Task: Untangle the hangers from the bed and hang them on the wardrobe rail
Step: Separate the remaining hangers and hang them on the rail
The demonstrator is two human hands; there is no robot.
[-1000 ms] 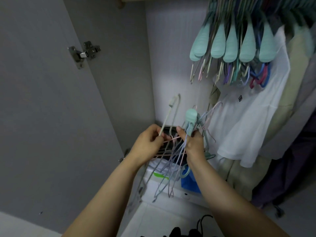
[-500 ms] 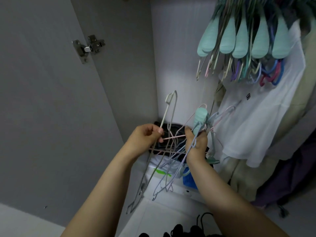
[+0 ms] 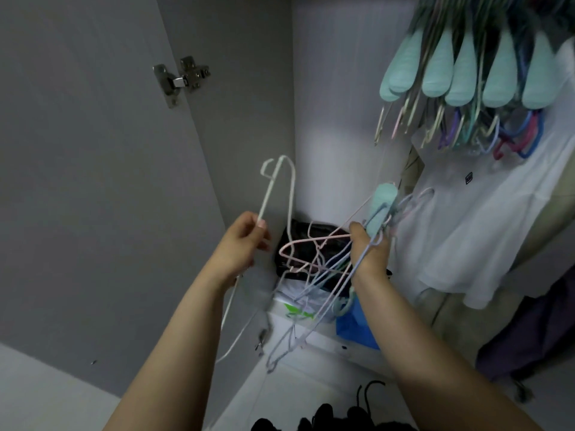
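Inside the open wardrobe, at mid-height before the back corner: two bare forearms reach in from the lower edge of the view. The left hand (image 3: 241, 244), fingers curled, pinches the shaft of a single white wire hanger (image 3: 270, 194), whose hook end stands above the hand and whose lower wire trails down past the wrist toward the wardrobe's floor. The right hand (image 3: 370, 253) grips a tangled bundle of hangers (image 3: 314, 275): pink, lilac and pale blue wire frames, with one mint padded hanger (image 3: 381, 206) standing up above the knuckles. The bundle hangs below and to the left of this hand; the white hanger is held apart from it, whether any wire still links the two cannot be told. At the upper right corner, a row of mint padded hangers (image 3: 463, 79) and coloured wire hangers (image 3: 516, 135) is suspended from above; the rail itself lies outside the view. A white T-shirt (image 3: 473, 231) hangs beneath them, with beige and dark purple garments (image 3: 529, 331) at the right edge. At the back of the wardrobe's floor: a black bag (image 3: 298, 234), a white box (image 3: 314, 337) and a blue bag (image 3: 354, 328). On the open grey door (image 3: 93, 181) at left, a metal hinge (image 3: 180, 79) is fixed near the top edge.
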